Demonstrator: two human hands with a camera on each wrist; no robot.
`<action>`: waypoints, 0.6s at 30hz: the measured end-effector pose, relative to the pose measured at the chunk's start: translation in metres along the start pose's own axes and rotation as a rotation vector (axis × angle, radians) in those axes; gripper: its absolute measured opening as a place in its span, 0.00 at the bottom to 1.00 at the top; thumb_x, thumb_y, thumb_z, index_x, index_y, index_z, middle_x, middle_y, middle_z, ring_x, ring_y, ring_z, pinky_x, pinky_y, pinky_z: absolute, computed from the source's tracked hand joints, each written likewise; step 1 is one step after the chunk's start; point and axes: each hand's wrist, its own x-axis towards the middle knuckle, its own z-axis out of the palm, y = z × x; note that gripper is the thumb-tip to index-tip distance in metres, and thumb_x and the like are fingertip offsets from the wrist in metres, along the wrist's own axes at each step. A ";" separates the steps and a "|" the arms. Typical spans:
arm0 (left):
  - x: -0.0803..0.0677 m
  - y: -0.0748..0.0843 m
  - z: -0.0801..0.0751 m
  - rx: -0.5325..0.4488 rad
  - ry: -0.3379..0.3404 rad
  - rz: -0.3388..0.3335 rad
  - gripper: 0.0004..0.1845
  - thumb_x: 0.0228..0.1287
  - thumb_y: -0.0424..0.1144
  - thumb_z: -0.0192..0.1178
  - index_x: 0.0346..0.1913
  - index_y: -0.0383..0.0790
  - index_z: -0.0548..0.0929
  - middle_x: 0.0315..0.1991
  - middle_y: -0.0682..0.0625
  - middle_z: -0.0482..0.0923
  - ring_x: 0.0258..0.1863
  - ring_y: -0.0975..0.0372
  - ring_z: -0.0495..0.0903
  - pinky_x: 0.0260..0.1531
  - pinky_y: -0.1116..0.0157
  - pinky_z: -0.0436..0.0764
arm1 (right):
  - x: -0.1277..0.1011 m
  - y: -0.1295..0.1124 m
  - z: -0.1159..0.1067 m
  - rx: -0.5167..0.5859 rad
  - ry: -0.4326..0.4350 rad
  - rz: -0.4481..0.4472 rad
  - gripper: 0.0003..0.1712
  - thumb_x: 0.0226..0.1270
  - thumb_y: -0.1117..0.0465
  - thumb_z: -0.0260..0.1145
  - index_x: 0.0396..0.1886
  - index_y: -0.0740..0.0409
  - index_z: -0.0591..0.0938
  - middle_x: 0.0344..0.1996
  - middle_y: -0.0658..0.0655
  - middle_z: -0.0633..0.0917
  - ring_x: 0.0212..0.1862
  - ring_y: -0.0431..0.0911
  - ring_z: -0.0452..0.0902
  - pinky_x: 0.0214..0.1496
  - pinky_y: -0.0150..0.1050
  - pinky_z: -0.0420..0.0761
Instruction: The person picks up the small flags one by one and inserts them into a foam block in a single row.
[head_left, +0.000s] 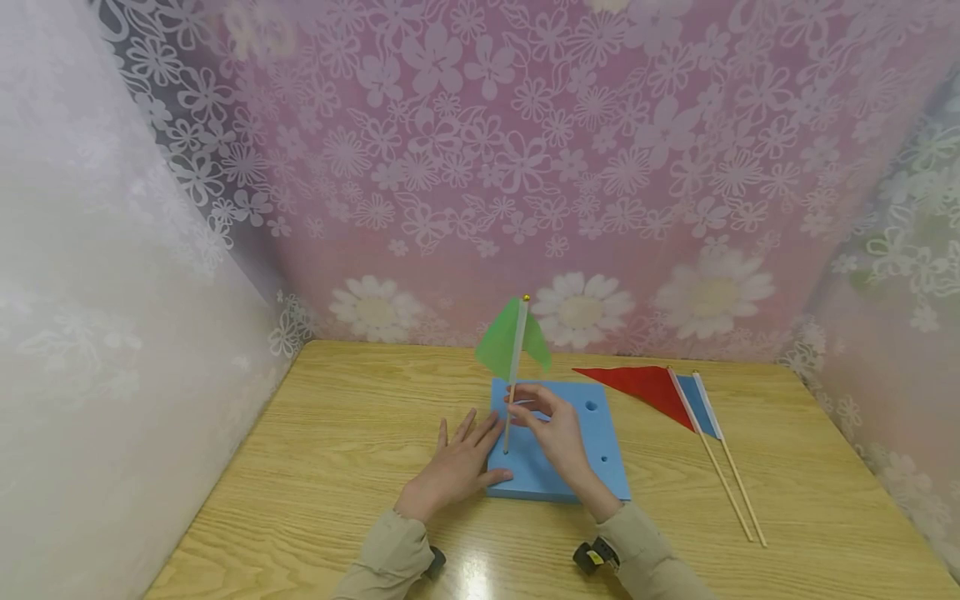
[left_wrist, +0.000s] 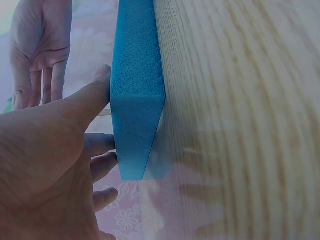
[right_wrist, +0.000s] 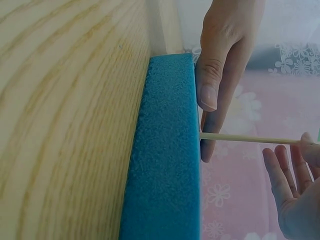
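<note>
A blue foam block (head_left: 558, 482) lies flat on the table, with two holes showing along its right side. From its left part rises a small green flag (head_left: 497, 346) on a thin wooden stick (right_wrist: 240, 137), tilted slightly right in the head view. The stick's lower end meets the block's top face at a hole. My right hand (head_left: 557, 433) pinches the stick partway up, just below the cloth, between thumb and fingers. With fingers spread, my left hand (head_left: 453, 473) rests over the block's left edge, its thumb on the top face near the front corner.
To the right, a red pennant (head_left: 648, 390) and a blue flag (head_left: 697, 406) lie side by side on the wooden table (head_left: 337, 433), their sticks pointing toward me. Flower-patterned cloth (head_left: 480, 167) stands behind and at both sides.
</note>
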 end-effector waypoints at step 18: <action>-0.001 0.001 0.001 0.003 0.011 0.004 0.43 0.73 0.62 0.54 0.81 0.42 0.56 0.82 0.47 0.50 0.81 0.45 0.43 0.71 0.30 0.41 | -0.004 0.012 -0.078 -0.109 0.108 -0.051 0.17 0.73 0.66 0.66 0.59 0.65 0.82 0.49 0.66 0.86 0.44 0.51 0.87 0.45 0.33 0.87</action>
